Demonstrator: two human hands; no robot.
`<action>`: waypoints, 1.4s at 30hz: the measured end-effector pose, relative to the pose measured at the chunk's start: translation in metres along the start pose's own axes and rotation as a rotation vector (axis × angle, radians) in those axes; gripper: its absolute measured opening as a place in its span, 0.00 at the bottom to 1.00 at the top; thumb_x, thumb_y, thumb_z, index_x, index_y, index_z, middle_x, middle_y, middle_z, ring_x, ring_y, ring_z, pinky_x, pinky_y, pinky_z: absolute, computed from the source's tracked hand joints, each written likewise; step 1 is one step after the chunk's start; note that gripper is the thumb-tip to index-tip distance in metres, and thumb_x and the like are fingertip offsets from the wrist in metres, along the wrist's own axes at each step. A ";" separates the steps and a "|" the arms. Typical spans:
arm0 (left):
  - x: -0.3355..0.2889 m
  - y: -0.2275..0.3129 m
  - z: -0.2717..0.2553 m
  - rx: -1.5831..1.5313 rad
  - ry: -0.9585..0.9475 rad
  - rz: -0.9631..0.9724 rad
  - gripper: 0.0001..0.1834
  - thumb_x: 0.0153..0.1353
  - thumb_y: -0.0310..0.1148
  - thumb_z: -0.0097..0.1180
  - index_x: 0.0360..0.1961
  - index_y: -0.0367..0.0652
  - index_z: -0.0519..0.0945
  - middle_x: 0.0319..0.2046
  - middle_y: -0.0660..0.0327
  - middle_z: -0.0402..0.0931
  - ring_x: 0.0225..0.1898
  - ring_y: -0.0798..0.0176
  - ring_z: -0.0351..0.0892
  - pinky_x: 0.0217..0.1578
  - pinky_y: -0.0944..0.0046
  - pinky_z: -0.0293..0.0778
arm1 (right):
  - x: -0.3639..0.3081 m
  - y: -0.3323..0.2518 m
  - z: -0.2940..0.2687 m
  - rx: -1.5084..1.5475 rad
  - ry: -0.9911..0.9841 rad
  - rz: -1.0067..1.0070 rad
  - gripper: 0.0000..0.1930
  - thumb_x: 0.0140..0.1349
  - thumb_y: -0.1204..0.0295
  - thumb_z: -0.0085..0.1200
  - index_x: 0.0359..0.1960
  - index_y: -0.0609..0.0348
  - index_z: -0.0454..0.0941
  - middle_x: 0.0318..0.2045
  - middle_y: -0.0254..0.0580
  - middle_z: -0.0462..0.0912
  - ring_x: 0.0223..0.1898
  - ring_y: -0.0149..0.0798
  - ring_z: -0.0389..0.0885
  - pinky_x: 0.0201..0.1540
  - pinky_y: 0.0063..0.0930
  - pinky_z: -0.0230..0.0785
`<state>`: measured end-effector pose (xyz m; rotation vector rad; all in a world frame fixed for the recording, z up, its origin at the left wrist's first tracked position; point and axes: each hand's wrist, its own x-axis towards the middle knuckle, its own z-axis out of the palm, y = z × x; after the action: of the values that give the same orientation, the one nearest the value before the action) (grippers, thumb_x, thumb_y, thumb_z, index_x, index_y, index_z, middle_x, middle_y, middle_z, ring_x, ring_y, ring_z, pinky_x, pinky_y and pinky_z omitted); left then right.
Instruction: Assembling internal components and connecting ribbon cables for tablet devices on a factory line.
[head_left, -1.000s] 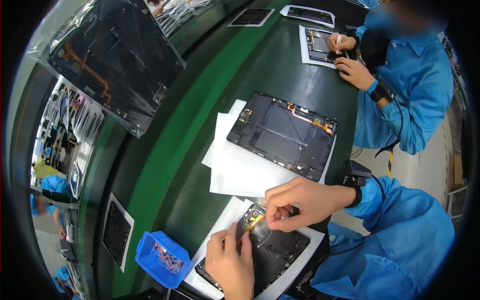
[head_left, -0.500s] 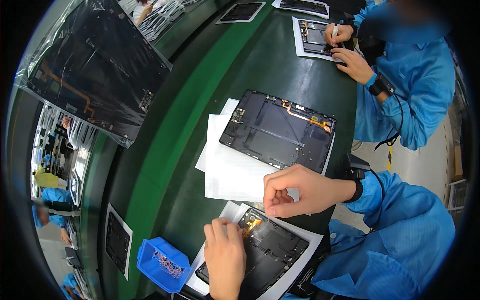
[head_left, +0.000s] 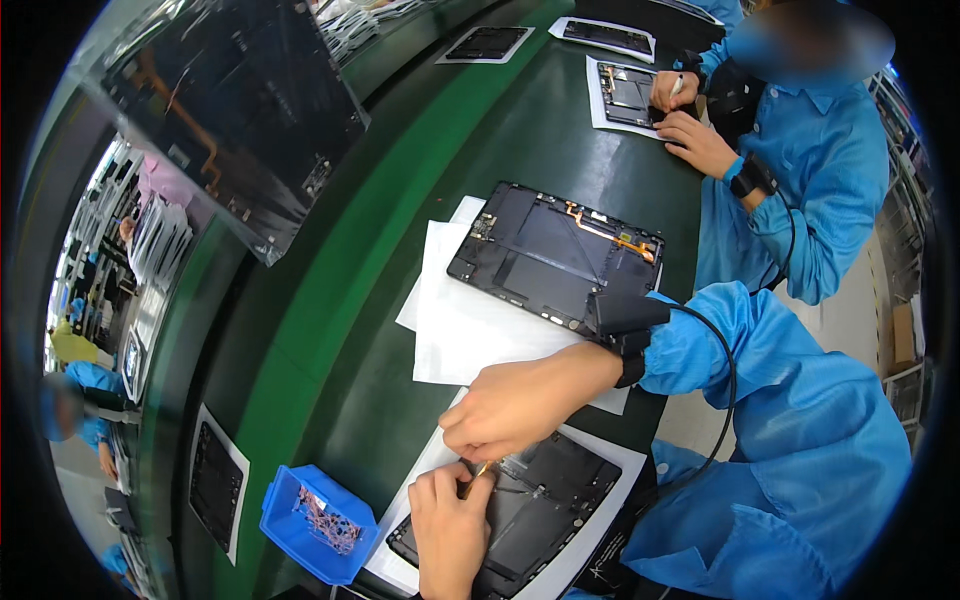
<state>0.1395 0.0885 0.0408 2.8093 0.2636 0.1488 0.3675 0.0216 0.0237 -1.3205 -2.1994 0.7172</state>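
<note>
A dark tablet housing lies on white sheets on the green workbench at the bottom. My left hand is at its upper left end, fingers bent and pinched together beside a gold flex cable. Just above those fingertips, my right hand reaches in with its fingers curled closed, back of the hand up. Whatever either set of fingertips grips is hidden or too small to name. To the left of my left hand stands a blue bin holding many tiny pinkish parts.
Beyond my right arm, another open tablet housing with an orange cable rests on white sheets. A co-worker works on a further housing at upper right. A plastic-wrapped panel hangs at upper left. Another housing lies at left.
My right hand has moved left and down, from above the tablet's far edge to my left fingertips. My left fingers have drawn in slightly. The view has shifted a little.
</note>
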 end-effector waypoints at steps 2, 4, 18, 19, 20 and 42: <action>0.004 -0.006 0.008 -0.025 0.021 0.036 0.11 0.61 0.24 0.55 0.45 0.42 0.82 0.42 0.52 0.73 0.45 0.46 0.72 0.48 0.50 0.69 | -0.002 0.002 0.004 -0.084 0.026 0.002 0.12 0.71 0.64 0.53 0.35 0.59 0.76 0.33 0.41 0.75 0.30 0.47 0.81 0.31 0.43 0.72; 0.002 -0.010 0.011 -0.038 0.050 0.044 0.11 0.62 0.25 0.55 0.46 0.42 0.82 0.41 0.53 0.73 0.45 0.47 0.71 0.48 0.50 0.69 | -0.006 0.002 0.007 -0.163 0.159 -0.015 0.11 0.70 0.63 0.55 0.35 0.58 0.75 0.32 0.41 0.72 0.28 0.46 0.80 0.28 0.41 0.71; -0.001 -0.013 0.014 -0.013 0.084 0.075 0.10 0.62 0.28 0.56 0.45 0.41 0.80 0.42 0.55 0.73 0.44 0.50 0.72 0.47 0.51 0.69 | -0.006 0.005 0.009 -0.146 0.195 -0.008 0.06 0.67 0.69 0.58 0.37 0.56 0.76 0.34 0.37 0.71 0.28 0.40 0.80 0.29 0.35 0.75; -0.001 -0.013 0.014 -0.015 0.081 0.075 0.10 0.62 0.28 0.56 0.45 0.41 0.80 0.42 0.55 0.73 0.44 0.50 0.72 0.47 0.51 0.69 | -0.007 0.004 0.010 -0.160 0.187 -0.009 0.06 0.67 0.68 0.58 0.37 0.56 0.76 0.34 0.37 0.71 0.29 0.40 0.79 0.28 0.35 0.74; -0.001 -0.012 0.014 -0.014 0.087 0.073 0.10 0.63 0.28 0.56 0.45 0.42 0.80 0.42 0.55 0.73 0.44 0.51 0.72 0.47 0.51 0.69 | -0.008 0.004 0.011 -0.175 0.178 -0.010 0.07 0.67 0.68 0.59 0.37 0.56 0.76 0.34 0.36 0.71 0.29 0.39 0.79 0.28 0.35 0.74; -0.001 -0.014 0.013 -0.008 0.062 0.069 0.10 0.64 0.28 0.54 0.45 0.42 0.80 0.42 0.55 0.73 0.44 0.51 0.72 0.47 0.52 0.68 | -0.012 0.003 0.019 -0.409 0.187 -0.139 0.10 0.64 0.65 0.60 0.35 0.56 0.73 0.33 0.34 0.69 0.32 0.32 0.77 0.26 0.27 0.73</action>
<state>0.1376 0.0973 0.0240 2.8100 0.1792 0.2519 0.3625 0.0082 0.0063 -1.3391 -2.3287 0.0850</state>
